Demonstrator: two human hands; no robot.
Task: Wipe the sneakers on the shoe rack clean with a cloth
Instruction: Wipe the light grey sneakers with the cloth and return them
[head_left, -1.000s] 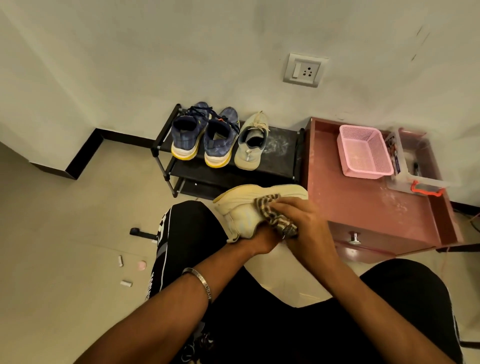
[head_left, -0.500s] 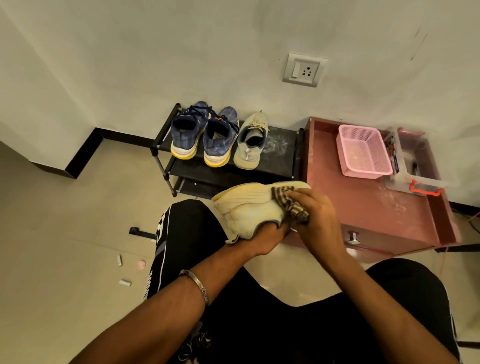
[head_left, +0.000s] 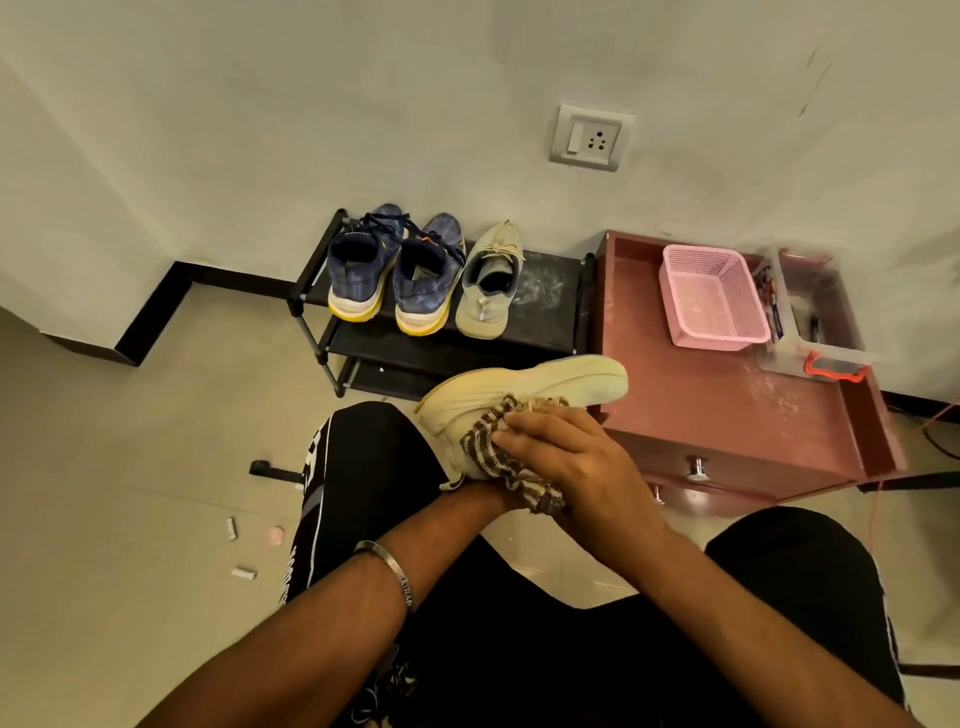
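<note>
Far wall with switch socket (head_left: 592, 137) above. Red cabinet (head_left: 727, 415) at right against the wall, pink basket (head_left: 711, 296) and clear box (head_left: 810, 332) on top, out of the work zone. Black shoe rack (head_left: 545, 296) left of the cabinet, touching or just beside it, top shelf dusty at its right end, probably the held shoe's slot. On the top shelf, heels toward camera: two blue sneakers (head_left: 395, 275) with yellow soles at left, one grey sneaker (head_left: 488, 286) just beside them.

Cream sneaker (head_left: 545, 384) off the rack, held near, above the left knee, toe pointing right, side turned up so the cloth reaches the upper. Left hand (head_left: 483, 491) mostly hidden under the heel end; apparently supporting the shoe from below, finger position not readable. Right hand (head_left: 566, 457) on top, fingers fairly flat and close together, pressing the brown-and-white checked cloth (head_left: 498, 452) against the shoe's side near the collar; rest of the cloth bunched under the palm, hanging toward the wrist.

Steel bangle (head_left: 389, 571) on left forearm. Small bits of litter (head_left: 244, 551) on the floor at near left, pink disc among them.

Judgement: mid-wipe on the one shoe; three on the rack not yet in hand.
</note>
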